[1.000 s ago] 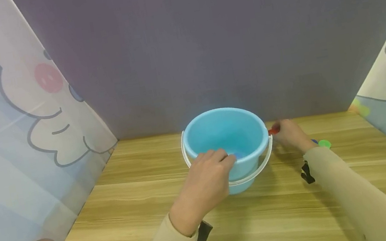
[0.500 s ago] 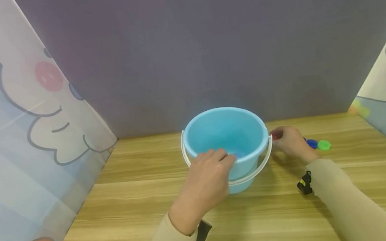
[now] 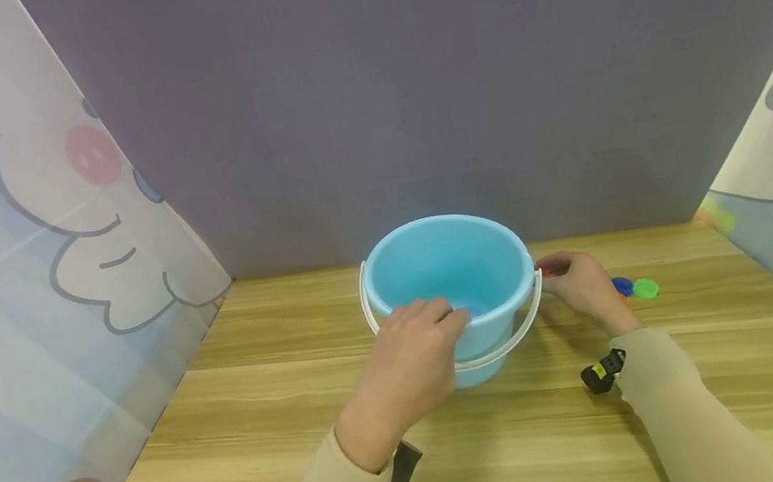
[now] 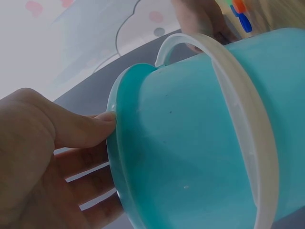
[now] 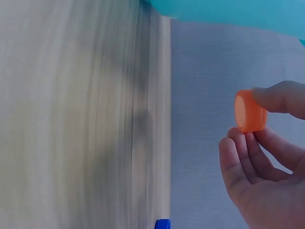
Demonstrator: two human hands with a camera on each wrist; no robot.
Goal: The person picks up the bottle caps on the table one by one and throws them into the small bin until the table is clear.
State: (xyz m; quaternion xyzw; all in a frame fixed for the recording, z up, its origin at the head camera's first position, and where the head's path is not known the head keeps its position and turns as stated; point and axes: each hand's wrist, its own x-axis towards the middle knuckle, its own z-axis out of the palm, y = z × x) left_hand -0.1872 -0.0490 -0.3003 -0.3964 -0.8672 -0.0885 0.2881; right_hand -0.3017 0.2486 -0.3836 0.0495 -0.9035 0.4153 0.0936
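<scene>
My left hand (image 3: 411, 351) grips the near rim of a light blue bucket (image 3: 489, 337), which stands upright on the table. In the left wrist view its thumb presses the outside of the rim and the fingers reach over to the inner side. The bucket's white handle (image 4: 250, 119) hangs down across the front. Just right of the bucket, my right hand (image 3: 579, 286) pinches an orange bottle cap (image 5: 250, 117) between thumb and fingertips, held near the handle's right joint. A small bluish patch shows inside the bucket; most of the bottom is hidden by my left hand.
Right of my right hand lie a blue cap (image 3: 622, 286) and a green cap (image 3: 645, 288), with a bit of orange beside the blue one. A dark grey panel (image 3: 366, 109) stands behind the wooden table (image 3: 235, 433). Printed curtains hang on both sides.
My right hand has shifted slightly down and nearer beside the bucket, still pinching the cap. More of the blue cap shows past it now. The left hand and bucket stay put.
</scene>
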